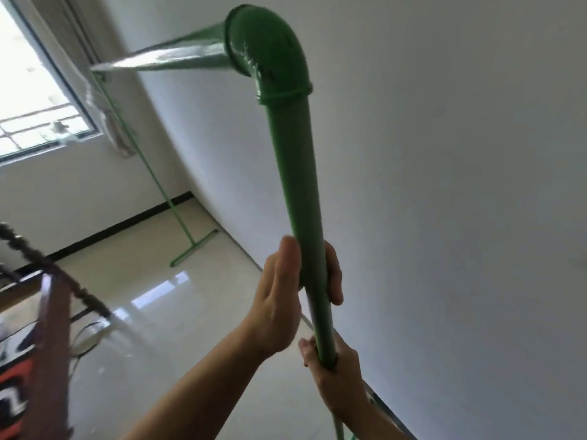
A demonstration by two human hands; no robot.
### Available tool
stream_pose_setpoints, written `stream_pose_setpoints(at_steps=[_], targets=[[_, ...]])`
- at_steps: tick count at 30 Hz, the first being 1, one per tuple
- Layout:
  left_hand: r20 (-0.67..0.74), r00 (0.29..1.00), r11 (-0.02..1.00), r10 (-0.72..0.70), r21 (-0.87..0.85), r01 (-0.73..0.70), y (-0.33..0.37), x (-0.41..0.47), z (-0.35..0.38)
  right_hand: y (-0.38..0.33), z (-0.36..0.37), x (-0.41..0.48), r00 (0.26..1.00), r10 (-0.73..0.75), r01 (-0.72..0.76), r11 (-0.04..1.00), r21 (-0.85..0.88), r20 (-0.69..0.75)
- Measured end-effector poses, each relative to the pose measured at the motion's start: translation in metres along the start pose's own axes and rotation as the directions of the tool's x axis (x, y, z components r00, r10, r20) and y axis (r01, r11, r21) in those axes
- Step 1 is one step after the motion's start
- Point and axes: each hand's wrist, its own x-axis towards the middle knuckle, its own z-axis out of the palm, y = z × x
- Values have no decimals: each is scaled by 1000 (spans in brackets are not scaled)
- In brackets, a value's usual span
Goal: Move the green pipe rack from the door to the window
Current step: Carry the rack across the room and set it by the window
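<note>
Room: I see bare glossy tile floor (pixel 178 328) ahead, white wall (pixel 444 185) close right.
Rack: glossy green metal pipe rack (pixel 298 185), elbow-jointed.
Hands: left hand (pixel 282 300) and right hand (pixel 333 369) both wrapped around its upright.

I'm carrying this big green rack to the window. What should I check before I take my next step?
1. Left hand gripping the near upright post: ok, fingers wrapped around it.
2. Right hand gripping lower down: ok.
3. Elbow joint joined to post and top bar: looks ok.
4. Far foot off the floor: cannot tell.
5. Path to the window: not ok, the metal frame stands close on the left.
6. Near foot: cannot tell, out of view.
</note>
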Motion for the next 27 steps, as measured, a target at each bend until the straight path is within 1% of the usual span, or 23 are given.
stream_pose_setpoints(at_steps=[2,4,7,9,12,15,17,19,20,24,27], targets=[[-30,999,999,-21,-39,20,21,6,-6,-15,-1,0,1000,-11,11,998,55,-5],[-73,997,994,-28,-110,19,46,16,-12,-32,-3,0,998,-35,40,992,120,-46],[-172,983,971,-60,-237,18,85,35,-13,-51,-1,1,992,-63,82,980,181,-108],[-241,965,936,-105,-351,14,107,53,-17,-60,0,2,987,-80,109,973,203,-143],[-317,928,838,-195,-545,-10,134,78,-24,-65,4,0,978,-89,127,970,206,-187],[-327,903,713,-278,-700,-34,147,93,-22,-66,8,0,970,-65,109,978,180,-234],[-330,895,623,-299,-778,-79,151,96,-17,-66,11,0,965,-58,105,979,174,-256],[-367,878,562,-307,-814,-144,154,97,-13,-66,13,-1,962,-65,116,977,182,-266],[-391,867,559,-309,-812,-166,155,96,-12,-65,14,-2,958,-74,126,976,176,-277],[-452,839,621,-304,-762,-186,162,88,-9,-63,17,-8,943,-99,152,977,147,-319],[-451,847,625,-280,-756,-196,168,78,-9,-64,23,-16,941,-94,148,979,144,-325]])
